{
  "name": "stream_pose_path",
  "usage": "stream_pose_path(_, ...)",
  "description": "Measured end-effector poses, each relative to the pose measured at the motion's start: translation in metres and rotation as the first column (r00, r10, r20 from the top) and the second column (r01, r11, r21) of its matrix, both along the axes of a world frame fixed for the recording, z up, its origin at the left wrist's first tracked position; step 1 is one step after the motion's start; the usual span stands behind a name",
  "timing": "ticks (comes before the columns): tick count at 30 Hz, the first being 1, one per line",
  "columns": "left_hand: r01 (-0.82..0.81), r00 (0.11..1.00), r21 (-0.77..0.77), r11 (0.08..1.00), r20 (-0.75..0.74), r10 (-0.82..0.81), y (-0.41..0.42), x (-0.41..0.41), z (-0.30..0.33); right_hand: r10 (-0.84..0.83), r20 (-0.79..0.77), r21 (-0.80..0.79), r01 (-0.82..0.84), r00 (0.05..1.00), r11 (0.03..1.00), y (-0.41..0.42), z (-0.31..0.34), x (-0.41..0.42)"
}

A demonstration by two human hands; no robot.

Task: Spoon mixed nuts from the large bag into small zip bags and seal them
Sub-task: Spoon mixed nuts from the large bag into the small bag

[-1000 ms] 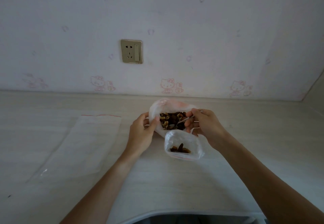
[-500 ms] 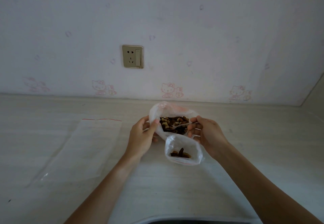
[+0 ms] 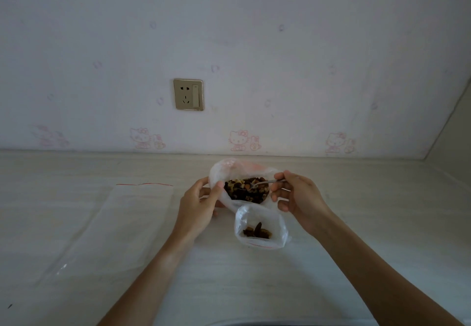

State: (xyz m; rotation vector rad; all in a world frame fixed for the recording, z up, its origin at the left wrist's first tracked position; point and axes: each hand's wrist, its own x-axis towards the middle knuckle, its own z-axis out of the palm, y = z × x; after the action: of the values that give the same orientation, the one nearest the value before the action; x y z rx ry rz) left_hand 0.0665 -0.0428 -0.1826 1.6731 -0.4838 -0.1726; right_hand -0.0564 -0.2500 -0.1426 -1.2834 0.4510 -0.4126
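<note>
Scooping step. Large bag (image 3: 229,172) of nuts (image 3: 246,190) on counter (image 3: 356,223); left hand (image 3: 197,204) pinches its rim open. Right hand (image 3: 297,195) pinches spoon (image 3: 262,183), bowl in nuts. Small bag (image 3: 262,226) just in front, open, few nuts inside. Next likely: lift level spoonful, tip into small bag without spilling.

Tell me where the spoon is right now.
In the head view, the spoon is right of centre, held by the right hand, its bowl dipped into the nuts in the large bag.

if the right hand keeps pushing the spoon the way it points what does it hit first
Probably the mixed nuts in the large clear plastic bag: the right hand aims the metal spoon leftward into them, though depth is unclear.
</note>
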Motion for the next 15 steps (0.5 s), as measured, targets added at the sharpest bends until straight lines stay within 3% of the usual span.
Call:
stream_pose_path(5, -0.157, 0.976, 0.241, 0.958, 0.185, 0.114, 0.010, 0.002, 0.007, 0.026, 0.102, 0.005, -0.026, 0.994, 1.000, -0.005, 0.020, -0.020)
stream_pose_path(9, -0.274, 0.945, 0.197, 0.941, 0.238, 0.225, 0.017, -0.001, 0.012, 0.066, 0.156, -0.003, -0.066, 0.986, 0.998, -0.008, 0.031, -0.044)
stream_pose_path(12, -0.223, 0.943, 0.155, 0.962, 0.286, 0.172, 0.018, -0.015, 0.016, 0.082, 0.162, -0.010, -0.081, 0.983, 0.997, -0.009, 0.028, -0.062)
stream_pose_path(15, -0.080, 0.955, 0.237, 0.968, 0.296, 0.007, 0.019, -0.034, 0.015, 0.095, 0.142, -0.007, -0.095, 0.985, 0.995, -0.006, 0.020, -0.075)
